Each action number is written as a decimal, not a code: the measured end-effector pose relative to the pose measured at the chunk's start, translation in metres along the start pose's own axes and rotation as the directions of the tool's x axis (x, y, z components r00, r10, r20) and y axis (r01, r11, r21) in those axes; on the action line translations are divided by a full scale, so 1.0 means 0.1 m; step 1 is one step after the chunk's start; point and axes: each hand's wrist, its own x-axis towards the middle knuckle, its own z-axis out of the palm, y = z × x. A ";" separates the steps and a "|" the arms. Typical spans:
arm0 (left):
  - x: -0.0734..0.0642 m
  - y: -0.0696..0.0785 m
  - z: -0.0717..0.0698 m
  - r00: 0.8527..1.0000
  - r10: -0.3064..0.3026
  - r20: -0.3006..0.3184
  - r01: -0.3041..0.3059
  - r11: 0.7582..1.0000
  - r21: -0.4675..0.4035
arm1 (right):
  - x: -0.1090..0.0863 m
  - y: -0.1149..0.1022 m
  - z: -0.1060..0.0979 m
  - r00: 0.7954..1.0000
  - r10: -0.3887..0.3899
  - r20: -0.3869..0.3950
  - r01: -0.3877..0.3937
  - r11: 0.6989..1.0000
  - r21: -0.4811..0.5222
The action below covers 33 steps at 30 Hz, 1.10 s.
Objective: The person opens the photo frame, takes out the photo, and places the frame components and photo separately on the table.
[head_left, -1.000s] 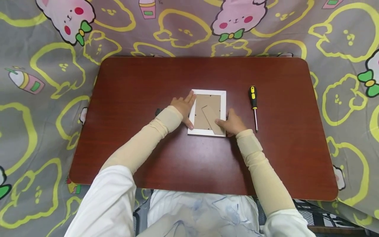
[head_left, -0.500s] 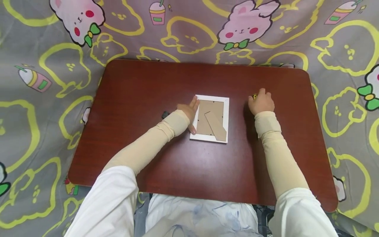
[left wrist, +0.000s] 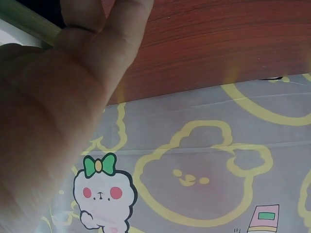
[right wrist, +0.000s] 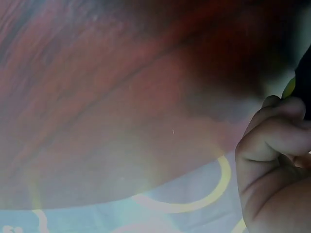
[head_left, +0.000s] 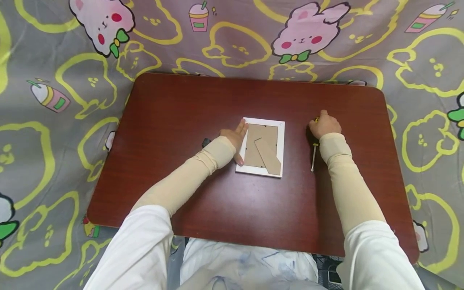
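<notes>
A small white picture frame (head_left: 280,139) lies face down in the middle of the table. Its tan backing board (head_left: 251,135) carries a slanted stand leg (head_left: 269,158), and little dark tabs show along the board's edges. My left hand (head_left: 233,137) rests along the frame's left side, fingers at the upper corner and thumb near the lower one. To the right, my right hand (head_left: 326,125) grips the black-and-yellow handle of a screwdriver (head_left: 313,158), its metal shaft pointing toward me. In the right wrist view, curled fingers (right wrist: 277,136) wrap the dark handle.
A small dark object (head_left: 206,142) lies left of the frame, partly behind my left wrist. The reddish-brown table (head_left: 181,100) has rounded corners. A grey patterned cloth (head_left: 239,44) hangs behind it and at both sides.
My right hand has left the frame's lower right corner, reached right and taken hold of the screwdriver's handle. My left hand has stayed at the frame's left side. The head view has shifted slightly.
</notes>
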 end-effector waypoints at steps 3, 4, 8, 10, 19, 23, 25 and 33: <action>-0.01 0.01 0.00 1.000 0.004 -0.005 -0.004 1.000 -0.008 | -0.04 0.00 -0.08 0.999 -0.001 -0.039 0.001 1.000 0.010; -0.01 0.01 0.00 1.000 0.002 -0.007 -0.002 1.000 -0.005 | -0.05 -0.01 -0.11 0.999 -0.002 -0.051 0.003 1.000 0.012; -0.02 0.02 0.00 1.000 -0.008 -0.001 0.008 1.000 0.014 | -0.09 -0.05 -0.25 0.996 -0.007 -0.085 0.010 0.999 0.035; -0.02 0.02 0.00 1.000 -0.013 -0.003 0.013 1.000 0.014 | -0.12 -0.06 -0.33 0.994 -0.005 -0.106 0.010 0.999 0.047; -0.02 0.02 0.01 1.000 -0.027 0.008 0.027 0.999 0.031 | -0.32 -0.22 -0.76 0.958 0.023 -0.285 0.021 0.989 0.148; -0.03 0.04 0.01 0.999 -0.032 0.011 0.031 0.998 0.063 | -0.42 -0.30 -0.93 0.926 0.051 -0.373 0.039 0.973 0.229; -0.03 0.05 0.00 0.999 -0.032 0.012 0.031 0.997 0.074 | -0.46 -0.34 -0.99 0.918 0.067 -0.391 0.047 0.960 0.275; -0.03 0.09 -0.02 0.999 -0.040 0.001 0.040 0.996 0.075 | -0.58 -0.36 -1.06 0.987 0.096 -0.130 -0.019 0.867 0.498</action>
